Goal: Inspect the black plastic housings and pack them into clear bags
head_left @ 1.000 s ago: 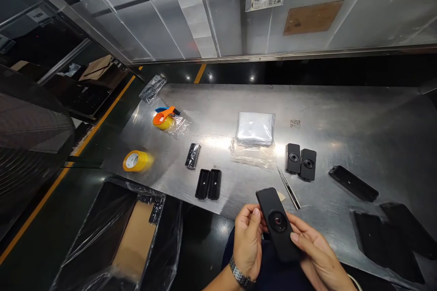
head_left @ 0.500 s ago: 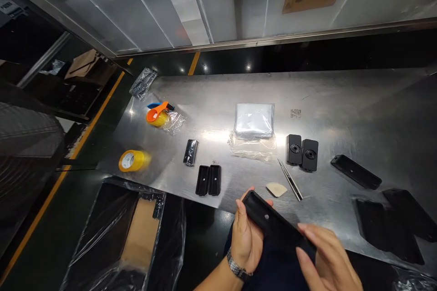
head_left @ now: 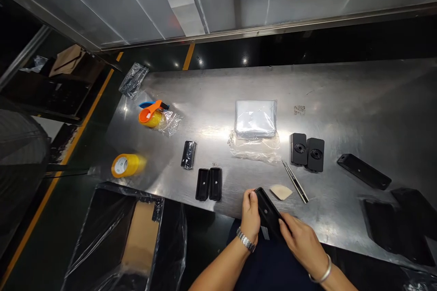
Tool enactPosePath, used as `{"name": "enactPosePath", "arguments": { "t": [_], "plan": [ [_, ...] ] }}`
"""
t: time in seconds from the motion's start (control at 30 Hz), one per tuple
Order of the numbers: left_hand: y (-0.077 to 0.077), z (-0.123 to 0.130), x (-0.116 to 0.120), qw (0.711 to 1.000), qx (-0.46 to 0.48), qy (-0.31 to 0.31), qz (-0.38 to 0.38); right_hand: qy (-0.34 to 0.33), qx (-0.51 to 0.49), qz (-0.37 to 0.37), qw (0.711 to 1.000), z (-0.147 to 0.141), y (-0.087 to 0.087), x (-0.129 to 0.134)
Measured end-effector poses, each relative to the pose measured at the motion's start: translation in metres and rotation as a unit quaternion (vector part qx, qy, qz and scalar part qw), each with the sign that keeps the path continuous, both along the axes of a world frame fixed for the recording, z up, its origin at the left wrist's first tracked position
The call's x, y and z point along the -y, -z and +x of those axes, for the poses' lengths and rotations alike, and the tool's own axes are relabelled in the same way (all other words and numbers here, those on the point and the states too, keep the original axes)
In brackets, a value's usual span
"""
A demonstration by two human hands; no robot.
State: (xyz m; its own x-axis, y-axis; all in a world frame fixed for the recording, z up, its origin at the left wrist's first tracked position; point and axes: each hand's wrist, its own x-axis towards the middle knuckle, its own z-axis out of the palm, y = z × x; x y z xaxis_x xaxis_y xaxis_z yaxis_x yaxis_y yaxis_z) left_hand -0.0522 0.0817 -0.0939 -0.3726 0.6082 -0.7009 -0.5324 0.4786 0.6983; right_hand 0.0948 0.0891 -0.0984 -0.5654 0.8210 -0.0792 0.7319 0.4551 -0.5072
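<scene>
Between my two hands is a long black plastic tray [head_left: 269, 211], tilted, with a pale round spot in its hollow. My left hand [head_left: 250, 213] grips its upper left end, thumb on the rim. Around the lower right side, my right hand [head_left: 300, 238] is closed on it with thumb and fingers. Just beyond the tray, on the steel table, lie a cream wedge-shaped pad [head_left: 281, 192] and a slim metal cutter knife [head_left: 295, 182]. Two black blocks with round dials [head_left: 307, 152] stand behind the knife.
Two small black trays [head_left: 209, 184] and a wrapped black piece [head_left: 188, 154] lie left of centre. Clear bags [head_left: 256, 119] are stacked mid-table. Tape rolls [head_left: 125, 165] and an orange tape dispenser [head_left: 150, 113] sit left. More black trays [head_left: 364, 171] lie right. A plastic-lined box [head_left: 112, 236] is lower left.
My right hand has come in from the right and closed on the tray. The tray has turned steeper, and my left hand has shifted its grip along its end. The view has shifted slightly.
</scene>
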Motion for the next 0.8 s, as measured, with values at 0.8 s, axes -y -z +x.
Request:
{"name": "enactPosePath", "arguments": {
  "t": [0.8],
  "plan": [
    [0.077, -0.081, -0.106, 0.807, -0.525, 0.256, 0.094, 0.05, 0.079, 0.186, 0.978, -0.094, 0.086, -0.135]
  ]
}}
